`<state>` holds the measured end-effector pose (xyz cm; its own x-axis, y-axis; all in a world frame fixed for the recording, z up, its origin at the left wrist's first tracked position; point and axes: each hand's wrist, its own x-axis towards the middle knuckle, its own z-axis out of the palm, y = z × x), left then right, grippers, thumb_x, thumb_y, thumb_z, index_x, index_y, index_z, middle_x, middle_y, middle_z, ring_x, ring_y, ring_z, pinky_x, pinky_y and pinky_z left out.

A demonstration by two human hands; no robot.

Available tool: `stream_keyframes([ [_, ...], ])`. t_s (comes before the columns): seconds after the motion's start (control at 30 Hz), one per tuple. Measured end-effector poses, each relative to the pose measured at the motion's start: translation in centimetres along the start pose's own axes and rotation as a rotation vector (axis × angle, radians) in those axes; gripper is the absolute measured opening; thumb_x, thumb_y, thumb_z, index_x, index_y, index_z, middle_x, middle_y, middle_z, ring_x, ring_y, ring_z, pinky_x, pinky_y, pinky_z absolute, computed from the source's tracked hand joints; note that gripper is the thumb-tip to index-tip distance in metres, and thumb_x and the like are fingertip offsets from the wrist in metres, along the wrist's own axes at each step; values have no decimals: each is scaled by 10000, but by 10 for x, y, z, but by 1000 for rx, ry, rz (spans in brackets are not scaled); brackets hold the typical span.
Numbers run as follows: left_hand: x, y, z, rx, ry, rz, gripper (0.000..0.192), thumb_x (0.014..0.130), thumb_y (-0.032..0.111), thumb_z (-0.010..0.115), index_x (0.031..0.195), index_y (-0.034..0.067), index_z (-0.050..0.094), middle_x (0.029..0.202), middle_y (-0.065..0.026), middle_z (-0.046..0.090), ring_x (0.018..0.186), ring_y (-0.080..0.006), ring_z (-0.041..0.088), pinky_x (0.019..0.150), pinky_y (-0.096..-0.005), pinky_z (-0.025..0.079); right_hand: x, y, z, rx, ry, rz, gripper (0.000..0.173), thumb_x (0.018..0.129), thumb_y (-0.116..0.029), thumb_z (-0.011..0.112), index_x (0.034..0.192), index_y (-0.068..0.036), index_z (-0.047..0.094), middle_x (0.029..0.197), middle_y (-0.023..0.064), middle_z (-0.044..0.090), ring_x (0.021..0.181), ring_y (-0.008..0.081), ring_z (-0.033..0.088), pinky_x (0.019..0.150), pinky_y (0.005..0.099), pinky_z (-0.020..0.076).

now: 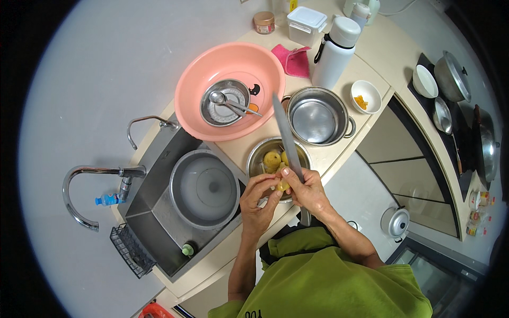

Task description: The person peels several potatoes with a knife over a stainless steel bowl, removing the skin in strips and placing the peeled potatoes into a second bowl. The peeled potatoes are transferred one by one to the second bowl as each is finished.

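My right hand (310, 192) grips a kitchen knife (290, 141) with its long blade pointing up and away from me. Its fingertips also touch a pale yellow piece of fruit (282, 185). From the other side, the thumb and fingers of my left hand (256, 204) pinch that same piece. Both hands are over the near edge of a steel bowl (251, 156). Inside the bowl lie yellow, pear-like fruits (272, 161), partly hidden by the blade and my fingers.
A steel pot (317, 119) stands just beyond the bowl, near a pink basin (230, 55) with a metal dish and spoons. On the left, the sink (157, 222) holds a large basin of water (204, 190). A white bowl (366, 96) with orange pieces and a white bottle (333, 55) are farther right.
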<state>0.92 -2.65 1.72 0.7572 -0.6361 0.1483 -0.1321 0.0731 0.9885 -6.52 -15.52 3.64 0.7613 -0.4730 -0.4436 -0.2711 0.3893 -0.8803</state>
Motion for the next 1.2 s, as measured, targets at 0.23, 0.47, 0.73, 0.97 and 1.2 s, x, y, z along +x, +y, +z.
stream_keyframes([
  [0.23,-2,-10,-1,-317,196,-262,148,914,76,606,1025,-19,587,929,-97,654,771,-133,634,620,-273,584,-25,-9,-6,-542,6,-229,385,1003,-285,413,998,47,608,780,254,604,686,428,584,629,429,475],
  [0.47,2,-12,-14,-847,142,-495,185,946,123,570,1098,17,570,995,-82,642,846,-154,639,693,-284,545,-49,13,-8,-760,18,-383,369,970,-259,493,1166,42,576,918,246,642,735,393,646,603,426,515],
  [0.73,1,-9,-6,-1039,164,-660,245,946,213,586,1137,63,557,1066,-41,615,931,-133,599,747,-272,497,-52,18,-3,-877,-35,-513,405,919,-192,588,1303,-70,545,736,127,579,553,245,573,514,337,495],
  [0.97,5,-5,-2,-1002,256,-797,265,987,338,491,1018,90,583,845,-15,636,648,-105,586,529,-249,473,-48,23,3,-842,-33,-548,420,922,-276,585,1315,-131,548,677,91,498,512,241,533,465,356,472],
  [1.2,7,-9,1,-1122,63,-641,302,972,379,518,1041,89,564,843,18,588,707,-59,557,528,-201,428,-52,24,1,-656,-29,-486,466,940,-209,562,1374,-79,455,1010,211,644,792,331,658,677,387,537],
])
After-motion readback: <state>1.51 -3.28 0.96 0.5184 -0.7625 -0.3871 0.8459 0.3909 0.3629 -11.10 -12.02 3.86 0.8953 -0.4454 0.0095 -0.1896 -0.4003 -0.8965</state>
